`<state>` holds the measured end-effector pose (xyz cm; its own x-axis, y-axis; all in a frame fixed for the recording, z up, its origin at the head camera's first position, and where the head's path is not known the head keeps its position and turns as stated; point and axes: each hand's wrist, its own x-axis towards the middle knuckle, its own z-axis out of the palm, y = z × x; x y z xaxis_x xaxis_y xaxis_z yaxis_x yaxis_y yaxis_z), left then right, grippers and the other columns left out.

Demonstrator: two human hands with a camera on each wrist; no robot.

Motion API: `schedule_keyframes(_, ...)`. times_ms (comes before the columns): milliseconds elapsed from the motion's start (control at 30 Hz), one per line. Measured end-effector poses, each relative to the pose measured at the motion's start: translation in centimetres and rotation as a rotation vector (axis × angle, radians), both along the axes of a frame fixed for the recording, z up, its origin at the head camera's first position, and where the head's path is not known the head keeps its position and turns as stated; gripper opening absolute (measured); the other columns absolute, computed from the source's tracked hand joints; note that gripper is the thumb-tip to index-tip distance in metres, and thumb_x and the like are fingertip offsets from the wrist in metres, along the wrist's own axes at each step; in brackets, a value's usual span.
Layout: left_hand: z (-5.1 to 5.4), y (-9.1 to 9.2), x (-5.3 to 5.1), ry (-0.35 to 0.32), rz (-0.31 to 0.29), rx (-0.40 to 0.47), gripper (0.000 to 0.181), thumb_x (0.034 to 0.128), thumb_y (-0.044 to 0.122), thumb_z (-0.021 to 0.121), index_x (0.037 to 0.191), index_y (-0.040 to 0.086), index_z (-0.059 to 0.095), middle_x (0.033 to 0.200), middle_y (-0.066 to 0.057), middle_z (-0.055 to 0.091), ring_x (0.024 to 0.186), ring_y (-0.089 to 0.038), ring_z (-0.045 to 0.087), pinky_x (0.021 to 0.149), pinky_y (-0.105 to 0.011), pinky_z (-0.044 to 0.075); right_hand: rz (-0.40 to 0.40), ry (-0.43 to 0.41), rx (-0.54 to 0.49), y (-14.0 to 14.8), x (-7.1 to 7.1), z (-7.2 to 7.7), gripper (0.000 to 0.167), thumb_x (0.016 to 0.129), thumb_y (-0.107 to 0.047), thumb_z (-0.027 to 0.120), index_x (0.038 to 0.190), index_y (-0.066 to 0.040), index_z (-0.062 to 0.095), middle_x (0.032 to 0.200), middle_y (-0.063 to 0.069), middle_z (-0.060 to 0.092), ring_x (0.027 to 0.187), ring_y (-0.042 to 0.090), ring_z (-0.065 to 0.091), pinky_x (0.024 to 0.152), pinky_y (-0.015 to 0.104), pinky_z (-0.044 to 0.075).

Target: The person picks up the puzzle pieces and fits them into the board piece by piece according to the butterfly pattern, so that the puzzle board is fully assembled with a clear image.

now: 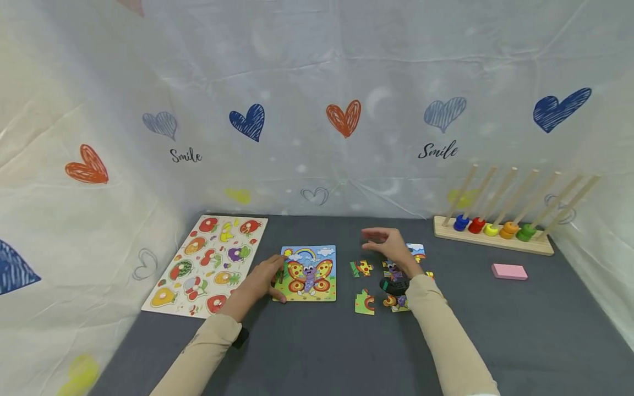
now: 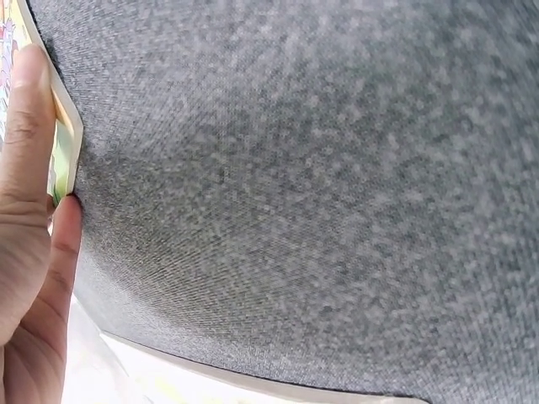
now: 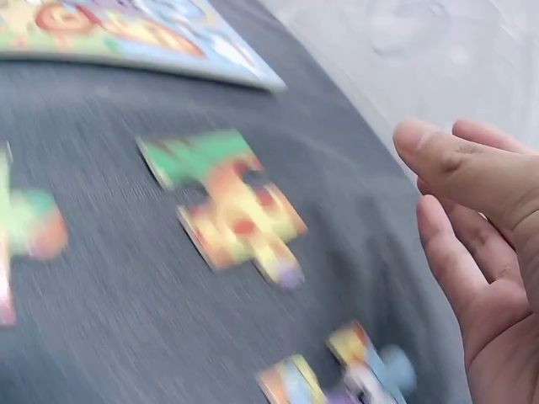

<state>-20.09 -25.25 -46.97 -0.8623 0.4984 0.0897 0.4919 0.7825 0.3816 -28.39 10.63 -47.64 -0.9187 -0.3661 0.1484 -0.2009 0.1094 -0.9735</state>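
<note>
Front: a dark tabletop (image 1: 317,357), with beige sleeves (image 1: 205,352) reaching over it.
Near puzzle pieces: a green piece (image 1: 364,307) lies flat right of the butterfly board; another piece is beside it, near the right wrist.
Left hand (image 1: 261,279): holds the board's left side, thumb at the near corner, fingers along the left edge.
Butterfly board (image 1: 310,275): flat on the table, between the left hand and the loose pieces, its butterfly picture facing up.
Farther puzzle pieces: a green-and-orange piece (image 1: 363,268) lies right of the board; others lie partly hidden around the right forearm.
Right hand (image 1: 390,245): above these pieces, holding nothing, thumb and fingers apart and loosely bent.
Pink block (image 1: 510,271): at right, well apart from the hands.
Fruit board (image 1: 240,237): left of the butterfly board.
Peg rack (image 1: 495,244): far right, coloured rings on its base.
Backdrop (image 1: 297,66): pale sheet printed with hearts and "Smile".
</note>
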Motion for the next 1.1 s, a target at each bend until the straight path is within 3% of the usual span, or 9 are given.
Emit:
schedule_keyframes(233, -0.2, -0.4, 0.1, 0.022, 0.000, 0.020, 0.062, 0.0566, 0.033, 0.090, 0.096, 0.003, 0.052, 0.125, -0.016, 0.052, 0.071, -0.014, 0.047, 0.065, -0.029, 0.043, -0.047, -0.048, 0.079, 4.5, 0.0, 0.7, 0.049, 0.084, -0.007, 0.073, 0.127, 0.009, 0.056, 0.127, 0.028, 0.055, 0.117, 0.041, 0.054, 0.085, 0.024, 0.050)
schedule_keyframes(533, 0.0, -0.7, 0.3, 0.022, 0.000, 0.034, 0.062, 0.0566, 0.032, 0.090, 0.095, 0.001, 0.052, 0.123, -0.017, 0.053, 0.069, -0.015, 0.048, 0.063, -0.028, 0.043, -0.085, -0.114, 0.158, 9.6, 0.3, 0.8, 0.055, 0.088, -0.009, 0.070, 0.135, 0.009, 0.048, 0.138, 0.026, 0.046, 0.128, 0.040, 0.043, 0.085, 0.016, 0.046)
schedule_keyframes(767, -0.2, -0.7, 0.1, 0.014, -0.003, 0.043, 0.062, 0.0570, 0.032, 0.090, 0.095, 0.002, 0.052, 0.125, -0.017, 0.052, 0.069, -0.015, 0.049, 0.063, -0.028, 0.044, -0.082, -0.173, 0.283, 11.9, 0.5, 0.3, 0.057, 0.087, -0.006, 0.071, 0.137, 0.006, 0.047, 0.140, 0.026, 0.045, 0.128, 0.039, 0.041, 0.098, 0.034, 0.043)
schedule_keyframes(967, -0.3, -0.4, 0.0, 0.009, 0.001, 0.025, 0.061, 0.0566, 0.032, 0.091, 0.095, 0.003, 0.052, 0.128, -0.017, 0.052, 0.070, -0.013, 0.048, 0.063, -0.027, 0.043, -0.065, -0.144, 0.353, 12.6, 0.4, -0.2, 0.055, 0.083, -0.005, 0.074, 0.132, 0.009, 0.052, 0.135, 0.029, 0.048, 0.122, 0.040, 0.048, 0.084, 0.018, 0.048)
schedule_keyframes(1100, -0.2, -0.2, 0.0, 0.005, -0.001, 0.022, 0.063, 0.0573, 0.033, 0.090, 0.099, 0.003, 0.053, 0.127, -0.017, 0.051, 0.070, -0.013, 0.047, 0.063, -0.028, 0.042, -0.095, -0.075, 0.428, 12.6, 0.3, -0.2, 0.046, 0.085, -0.009, 0.073, 0.126, 0.007, 0.059, 0.127, 0.028, 0.055, 0.114, 0.037, 0.053, 0.081, 0.018, 0.047)
